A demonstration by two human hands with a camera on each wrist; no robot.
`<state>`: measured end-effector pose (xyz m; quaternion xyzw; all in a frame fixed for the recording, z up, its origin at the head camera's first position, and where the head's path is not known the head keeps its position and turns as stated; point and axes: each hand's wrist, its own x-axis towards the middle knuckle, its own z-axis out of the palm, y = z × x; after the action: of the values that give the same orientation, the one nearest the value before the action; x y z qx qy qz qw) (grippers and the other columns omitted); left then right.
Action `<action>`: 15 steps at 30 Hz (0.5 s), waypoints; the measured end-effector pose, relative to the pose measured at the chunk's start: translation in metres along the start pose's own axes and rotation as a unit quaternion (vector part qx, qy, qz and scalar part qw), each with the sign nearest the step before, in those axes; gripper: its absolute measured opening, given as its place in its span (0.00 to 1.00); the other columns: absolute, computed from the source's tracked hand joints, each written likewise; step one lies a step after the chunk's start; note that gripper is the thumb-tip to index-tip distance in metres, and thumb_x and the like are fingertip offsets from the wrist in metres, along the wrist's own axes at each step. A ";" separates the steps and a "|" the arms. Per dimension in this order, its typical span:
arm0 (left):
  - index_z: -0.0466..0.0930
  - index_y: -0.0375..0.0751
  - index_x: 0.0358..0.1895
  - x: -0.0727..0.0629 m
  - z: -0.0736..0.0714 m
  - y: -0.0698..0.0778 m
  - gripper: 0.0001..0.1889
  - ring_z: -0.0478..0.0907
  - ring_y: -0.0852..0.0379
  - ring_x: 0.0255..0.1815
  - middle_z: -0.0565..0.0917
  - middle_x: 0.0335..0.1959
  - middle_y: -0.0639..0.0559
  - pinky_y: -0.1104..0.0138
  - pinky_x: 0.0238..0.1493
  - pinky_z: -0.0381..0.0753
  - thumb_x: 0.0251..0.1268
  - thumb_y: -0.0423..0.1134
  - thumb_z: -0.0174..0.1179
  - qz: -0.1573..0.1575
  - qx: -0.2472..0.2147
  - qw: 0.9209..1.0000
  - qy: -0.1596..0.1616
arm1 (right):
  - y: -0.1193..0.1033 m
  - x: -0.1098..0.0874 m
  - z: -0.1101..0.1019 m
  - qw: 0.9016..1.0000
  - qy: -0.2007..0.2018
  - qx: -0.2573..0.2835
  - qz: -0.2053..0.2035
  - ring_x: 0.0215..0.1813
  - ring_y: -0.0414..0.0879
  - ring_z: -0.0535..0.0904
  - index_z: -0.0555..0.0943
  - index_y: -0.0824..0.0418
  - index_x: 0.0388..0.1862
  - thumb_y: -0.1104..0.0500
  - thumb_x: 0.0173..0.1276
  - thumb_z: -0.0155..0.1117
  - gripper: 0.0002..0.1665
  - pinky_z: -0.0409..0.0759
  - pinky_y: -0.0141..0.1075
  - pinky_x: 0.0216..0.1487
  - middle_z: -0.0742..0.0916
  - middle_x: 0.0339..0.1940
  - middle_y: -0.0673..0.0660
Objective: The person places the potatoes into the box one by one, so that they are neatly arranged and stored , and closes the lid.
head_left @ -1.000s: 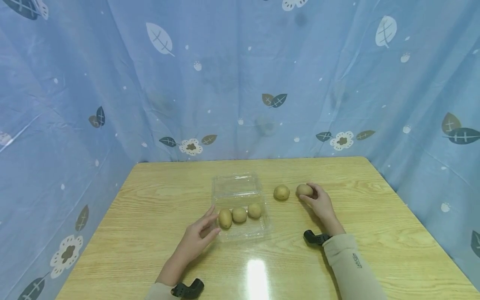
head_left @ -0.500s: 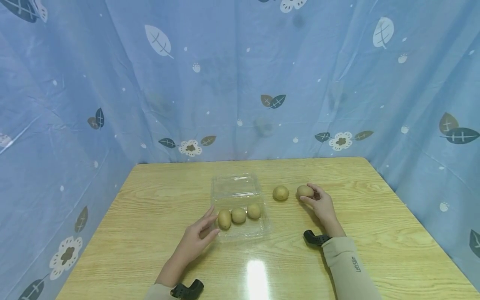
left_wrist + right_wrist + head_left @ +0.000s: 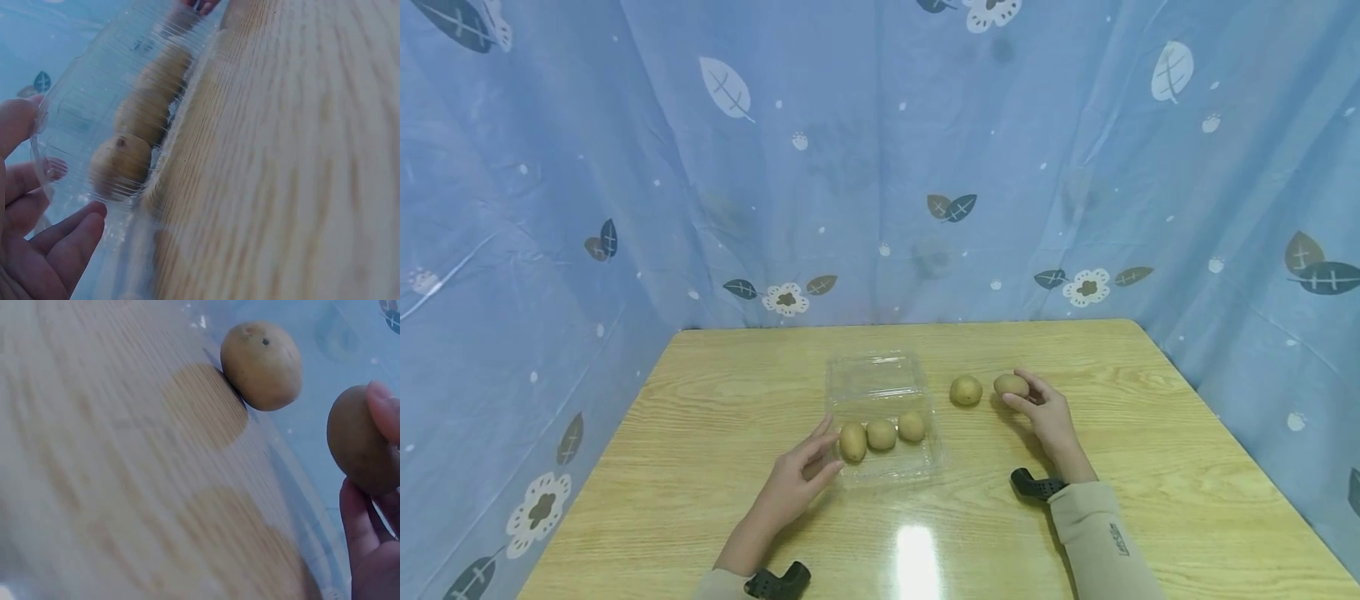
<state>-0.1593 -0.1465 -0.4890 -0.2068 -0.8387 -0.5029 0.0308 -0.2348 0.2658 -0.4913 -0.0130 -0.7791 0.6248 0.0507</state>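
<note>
Right hand (image 3: 1051, 421) grips a potato (image 3: 1011, 385) between thumb and fingers, right of center in the head view. Left hand (image 3: 797, 483) isn't clenched: fingers spread, touching the left edge of a clear plastic clamshell (image 3: 886, 477), lower middle of frame; no potato in its grasp.

Held potato: right edge of the right wrist view, lifted, its reflection on the tabletop well apart from it. Loose potato (image 3: 966, 390) sits on the table just left of it in the head view, upper middle to right in the right wrist view, dark spot on its skin.

Clamshell is open, lid (image 3: 874, 375) laid back toward the top of frame. Base has three potatoes in a row: left potato (image 3: 853, 442) upright oval and nearest the left fingers, middle potato (image 3: 882, 434) rounder, right potato (image 3: 912, 426) a bit higher in frame. Same row runs diagonally through the plastic, upper left of the left wrist view.

Further out: black wrist mounts (image 3: 1037, 485) on both wrists, beige sleeves (image 3: 1101, 533) at bottom, lettering on the right one. Light wood-grain table (image 3: 737, 375), bright glare patch (image 3: 917, 562) bottom center. Blue curtain (image 3: 850, 167) with leaf and flower prints fills the top and both sides
</note>
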 end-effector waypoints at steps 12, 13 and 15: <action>0.73 0.34 0.61 0.001 0.003 0.002 0.22 0.67 0.42 0.67 0.59 0.74 0.43 0.58 0.60 0.76 0.66 0.39 0.59 -0.016 0.001 1.000 0.004 | -0.009 0.000 0.006 0.999 -0.025 0.030 -0.020 0.56 0.28 0.72 0.64 0.66 0.70 0.56 0.63 0.68 0.40 0.75 0.15 0.53 0.68 0.70 0.64; 0.73 0.35 0.61 0.001 0.002 0.002 0.22 0.68 0.42 0.67 0.59 0.74 0.43 0.59 0.60 0.77 0.66 0.39 0.59 -0.014 0.000 1.000 0.003 | -0.010 -0.001 0.006 0.999 -0.027 0.027 -0.019 0.59 0.31 0.71 0.64 0.65 0.70 0.56 0.62 0.68 0.40 0.74 0.15 0.54 0.67 0.70 0.64; 0.73 0.37 0.61 0.001 0.001 0.002 0.22 0.68 0.44 0.66 0.59 0.74 0.44 0.60 0.59 0.78 0.65 0.41 0.60 -0.008 -0.005 1.000 0.003 | -0.014 -0.002 0.006 0.999 -0.033 0.019 -0.018 0.66 0.39 0.69 0.64 0.64 0.70 0.55 0.62 0.68 0.40 0.71 0.14 0.56 0.66 0.72 0.62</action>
<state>-0.1591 -0.1443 -0.4876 -0.1989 -0.8378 -0.5077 0.0283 -0.2331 0.2564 -0.4791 0.0229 -0.7683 0.6386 0.0363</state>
